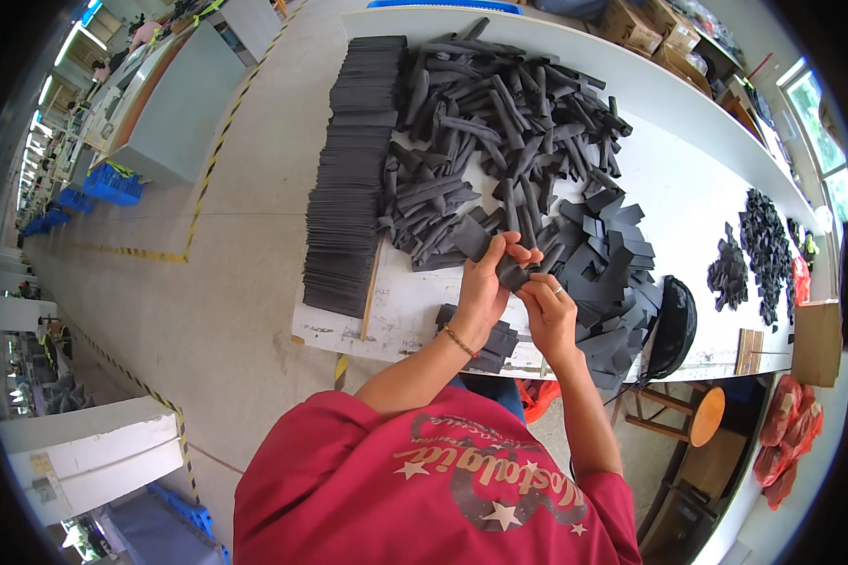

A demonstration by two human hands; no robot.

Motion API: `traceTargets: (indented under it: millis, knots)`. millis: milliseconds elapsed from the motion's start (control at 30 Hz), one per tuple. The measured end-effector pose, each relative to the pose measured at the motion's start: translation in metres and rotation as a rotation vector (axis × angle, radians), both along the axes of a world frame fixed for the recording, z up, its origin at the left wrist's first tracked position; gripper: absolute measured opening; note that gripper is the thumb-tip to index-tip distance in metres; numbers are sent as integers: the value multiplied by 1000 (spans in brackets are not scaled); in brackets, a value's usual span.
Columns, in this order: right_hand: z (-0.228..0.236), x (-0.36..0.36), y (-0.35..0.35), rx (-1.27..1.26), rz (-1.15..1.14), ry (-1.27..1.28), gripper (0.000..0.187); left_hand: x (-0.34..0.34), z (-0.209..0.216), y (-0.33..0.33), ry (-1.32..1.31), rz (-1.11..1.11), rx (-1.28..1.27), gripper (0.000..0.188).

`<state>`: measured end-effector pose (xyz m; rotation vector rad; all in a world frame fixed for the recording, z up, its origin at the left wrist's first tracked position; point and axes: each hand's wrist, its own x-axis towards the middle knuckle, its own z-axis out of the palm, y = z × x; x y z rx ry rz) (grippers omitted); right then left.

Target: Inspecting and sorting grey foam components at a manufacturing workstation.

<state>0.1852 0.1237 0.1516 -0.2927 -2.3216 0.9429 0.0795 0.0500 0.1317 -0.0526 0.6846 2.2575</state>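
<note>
Both hands are on one dark grey strip (512,273) of thin, flexible material, held above the near part of the white table (400,325). My left hand (481,294) grips it, with one end sticking out past the thumb. The fingers of my right hand (548,313) pinch its other end. Just beyond lies a heap of dark grey rolled tubes (499,118). Flat dark grey pieces (608,268) are spread to the right of my right hand. Between my forearms and the table edge sits a small pile of flat dark pieces (492,344).
A long, tight row of stacked dark pieces (353,179) lines the table's left side. A black bag-like object (674,330) stands at the front edge, right. Smaller dark piles (766,247) lie farther right. Below are a wooden stool (707,417) and red bags (790,428).
</note>
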Motion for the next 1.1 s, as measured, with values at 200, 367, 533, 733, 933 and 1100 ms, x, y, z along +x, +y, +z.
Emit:
traceTargets:
  millis: [200, 367, 533, 733, 933, 1100]
  knots:
    - [-8, -3, -5, -14, 17, 16, 11, 3, -5, -5, -30, 19, -6, 29]
    - [-7, 0, -9, -12, 41, -16, 12, -1, -7, -9, -20, -20, -1, 27]
    - [1, 11, -2, -3, 53, -56, 12, -7, 0, -13, 16, -71, -18, 28]
    - [0, -4, -8, 18, 29, 9, 12, 10, -20, -13, -138, -53, 16, 27]
    - [-15, 7, -13, -130, -32, -63, 12, -8, -4, -15, -85, 22, 19, 29]
    - [-16, 10, -22, -243, -44, -68, 13, -2, -6, -19, 109, -124, 13, 33]
